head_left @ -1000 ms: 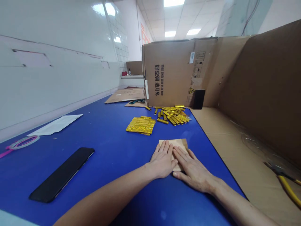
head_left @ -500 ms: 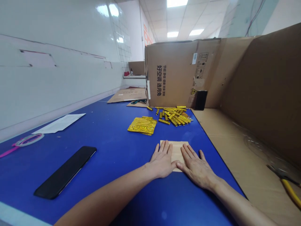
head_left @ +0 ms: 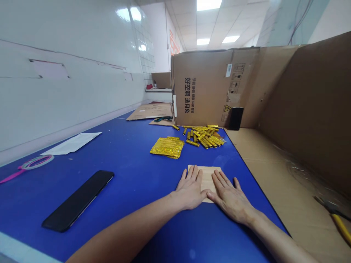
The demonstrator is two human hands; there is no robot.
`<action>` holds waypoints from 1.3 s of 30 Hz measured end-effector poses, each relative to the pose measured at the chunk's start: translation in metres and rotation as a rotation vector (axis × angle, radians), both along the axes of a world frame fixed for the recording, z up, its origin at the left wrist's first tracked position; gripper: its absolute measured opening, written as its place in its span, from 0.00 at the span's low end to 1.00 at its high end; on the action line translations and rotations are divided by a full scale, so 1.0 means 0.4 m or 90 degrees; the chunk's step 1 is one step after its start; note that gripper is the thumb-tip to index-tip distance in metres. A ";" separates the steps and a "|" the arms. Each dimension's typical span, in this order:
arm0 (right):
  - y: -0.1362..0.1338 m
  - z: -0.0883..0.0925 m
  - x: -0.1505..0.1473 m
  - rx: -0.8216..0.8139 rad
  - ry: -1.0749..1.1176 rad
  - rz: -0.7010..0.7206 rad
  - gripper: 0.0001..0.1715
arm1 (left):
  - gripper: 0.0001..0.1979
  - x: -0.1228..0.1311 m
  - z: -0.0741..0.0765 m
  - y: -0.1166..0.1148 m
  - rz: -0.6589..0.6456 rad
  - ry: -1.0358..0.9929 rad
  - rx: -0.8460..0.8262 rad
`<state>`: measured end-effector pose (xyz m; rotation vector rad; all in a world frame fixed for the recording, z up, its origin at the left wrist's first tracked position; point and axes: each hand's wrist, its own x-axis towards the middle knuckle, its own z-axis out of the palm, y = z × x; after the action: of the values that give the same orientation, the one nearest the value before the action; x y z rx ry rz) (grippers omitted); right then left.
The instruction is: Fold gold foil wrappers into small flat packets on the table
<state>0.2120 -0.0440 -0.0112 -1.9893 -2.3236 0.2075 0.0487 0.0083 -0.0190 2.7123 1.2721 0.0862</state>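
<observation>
Both palms lie flat on a light tan square sheet (head_left: 207, 178), perhaps paper or thin wood, on the blue table (head_left: 137, 182). My left hand (head_left: 192, 188) covers its left side with fingers stretched out. Over the right side rests my right hand (head_left: 230, 195), fingers extended and the thumb spread inward. The two thumbs meet or nearly meet near the sheet's lower middle. Beyond the hands lies a stack of shiny gold foil sheets (head_left: 167, 147). Behind that, to the right, is a heap of small gold rolls (head_left: 207, 138).
A black phone (head_left: 79, 201) lies at the left, near a roll of tape (head_left: 38, 163) and a white paper (head_left: 72, 143). Large cardboard walls (head_left: 208, 87) close off the back and right. A second dark phone (head_left: 236, 118) leans there. Yellow-handled pliers (head_left: 340, 223) lie far right.
Both hands stay flat on the sheet in nearly the same pose. The whole view has shifted slightly, so everything appears a little lower and further right.
</observation>
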 end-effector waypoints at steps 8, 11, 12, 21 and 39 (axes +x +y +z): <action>0.000 -0.004 0.003 0.005 -0.003 0.005 0.40 | 0.38 0.000 0.005 -0.002 -0.004 -0.004 -0.009; -0.002 -0.005 0.004 0.007 -0.013 0.005 0.40 | 0.38 -0.002 0.005 -0.004 -0.002 -0.010 -0.011; -0.003 -0.004 0.004 0.006 -0.016 0.005 0.39 | 0.38 -0.003 0.005 -0.004 -0.002 -0.012 -0.009; 0.000 -0.010 0.008 0.009 -0.026 0.011 0.38 | 0.38 -0.003 -0.003 0.000 -0.002 -0.020 -0.003; -0.002 -0.007 0.005 0.005 -0.032 0.006 0.38 | 0.38 -0.004 -0.007 0.000 -0.001 -0.015 -0.001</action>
<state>0.2140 -0.0448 -0.0142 -2.0028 -2.3615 0.1507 0.0473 0.0083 -0.0217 2.7027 1.2636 0.1162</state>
